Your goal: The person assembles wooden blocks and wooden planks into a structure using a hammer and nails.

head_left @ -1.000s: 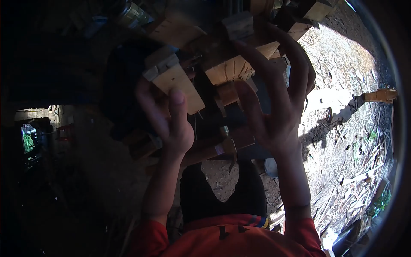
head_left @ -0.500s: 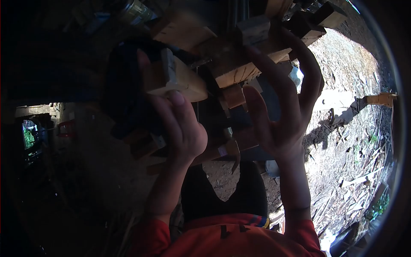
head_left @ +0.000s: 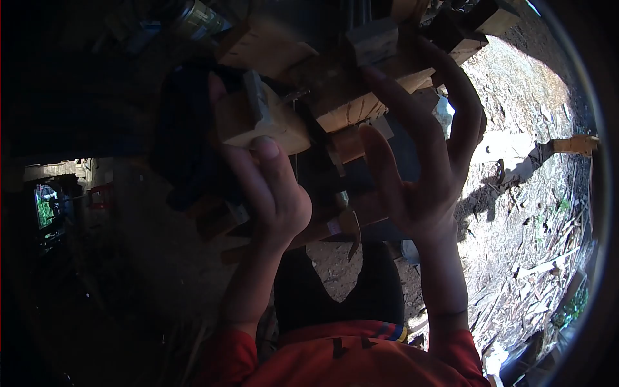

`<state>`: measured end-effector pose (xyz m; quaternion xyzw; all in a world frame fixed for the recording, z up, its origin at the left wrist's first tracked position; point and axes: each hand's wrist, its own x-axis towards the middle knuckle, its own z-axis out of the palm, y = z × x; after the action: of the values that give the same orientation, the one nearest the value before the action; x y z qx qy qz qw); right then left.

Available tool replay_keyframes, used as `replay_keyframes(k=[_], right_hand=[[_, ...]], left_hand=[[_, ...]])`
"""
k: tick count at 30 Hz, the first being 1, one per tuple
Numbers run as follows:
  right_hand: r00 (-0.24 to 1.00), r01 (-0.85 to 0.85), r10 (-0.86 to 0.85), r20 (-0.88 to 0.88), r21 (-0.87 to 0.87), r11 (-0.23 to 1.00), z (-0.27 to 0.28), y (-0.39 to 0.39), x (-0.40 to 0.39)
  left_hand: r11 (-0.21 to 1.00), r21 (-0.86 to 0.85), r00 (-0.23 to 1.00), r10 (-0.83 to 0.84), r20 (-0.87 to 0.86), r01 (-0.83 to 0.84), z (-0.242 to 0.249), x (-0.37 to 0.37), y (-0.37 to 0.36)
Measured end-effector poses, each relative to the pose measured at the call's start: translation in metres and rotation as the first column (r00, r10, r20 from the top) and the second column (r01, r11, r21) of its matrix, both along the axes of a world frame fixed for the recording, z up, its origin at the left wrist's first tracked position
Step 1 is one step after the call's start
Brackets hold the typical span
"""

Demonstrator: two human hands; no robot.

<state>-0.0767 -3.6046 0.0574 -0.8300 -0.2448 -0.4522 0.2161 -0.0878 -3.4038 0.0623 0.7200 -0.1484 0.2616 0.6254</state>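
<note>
My left hand [head_left: 274, 187] is closed on a pale wooden block [head_left: 280, 126], with the thumb against its lower edge and a finger along its left side. A narrow wood strip [head_left: 256, 97] lies across the top of that block. To the right, my right hand [head_left: 425, 168] is raised with its fingers spread and curved, holding nothing. Behind its fingertips is a long wooden beam [head_left: 348, 111], with a small block [head_left: 374, 44] on top. A claw hammer [head_left: 348, 222] lies below, between my two forearms.
Another wooden block [head_left: 264, 50] lies at the upper middle, beside dark cloth [head_left: 184, 122]. A can [head_left: 203, 20] stands at the upper left. More timber ends [head_left: 493, 18] jut out at the upper right. Sunlit ground with wood scraps [head_left: 548, 264] spreads along the right.
The view has shifted slightly, so the beam and blocks appear a little further left. Both hands keep nearly the same pose.
</note>
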Motion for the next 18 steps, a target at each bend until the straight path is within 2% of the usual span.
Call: replay_keyframes(k=[1, 4, 6, 7, 9, 11, 13, 15, 18], right_hand=[[1.000, -0.001, 0.001, 0.009, 0.002, 1.000, -0.001, 0.000, 0.001], [1.000, -0.003, 0.003, 0.026, -0.002, 1.000, -0.001, 0.000, 0.002], [1.000, -0.005, 0.005, 0.018, -0.006, 1.000, 0.000, -0.001, 0.002], [1.000, -0.001, 0.002, 0.014, -0.009, 1.000, 0.001, -0.001, 0.002], [1.000, 0.016, -0.016, 0.015, -0.023, 1.000, 0.001, -0.001, 0.000], [0.999, 0.024, -0.023, 0.035, -0.045, 0.999, 0.001, -0.003, 0.003], [0.999, 0.045, -0.044, 0.021, -0.068, 0.997, 0.002, -0.004, 0.001], [0.997, 0.071, -0.073, -0.015, -0.082, 0.994, 0.004, -0.004, -0.004], [0.997, 0.072, -0.072, -0.001, -0.071, 0.995, 0.002, -0.003, -0.002]], left_hand=[[1.000, -0.001, 0.999, -0.032, 0.011, 0.032, -0.006, 0.002, 0.006], [0.978, 0.209, 0.998, -0.013, 0.068, -0.001, -0.001, 0.002, 0.014], [0.981, 0.193, 0.996, 0.001, 0.094, -0.019, 0.003, 0.002, 0.013], [0.997, 0.073, 0.996, -0.007, 0.093, 0.000, 0.003, 0.002, 0.011], [0.998, -0.042, 0.998, -0.038, 0.046, 0.040, -0.001, 0.000, 0.015], [0.994, -0.079, 0.995, -0.075, -0.067, 0.070, -0.011, -0.003, 0.025], [0.976, -0.208, 0.973, -0.101, -0.205, 0.057, -0.004, -0.007, 0.024], [0.937, -0.340, 0.960, -0.162, -0.230, 0.077, 0.006, -0.007, 0.019], [0.865, -0.464, 0.960, -0.264, -0.094, 0.192, 0.011, -0.004, 0.019]])
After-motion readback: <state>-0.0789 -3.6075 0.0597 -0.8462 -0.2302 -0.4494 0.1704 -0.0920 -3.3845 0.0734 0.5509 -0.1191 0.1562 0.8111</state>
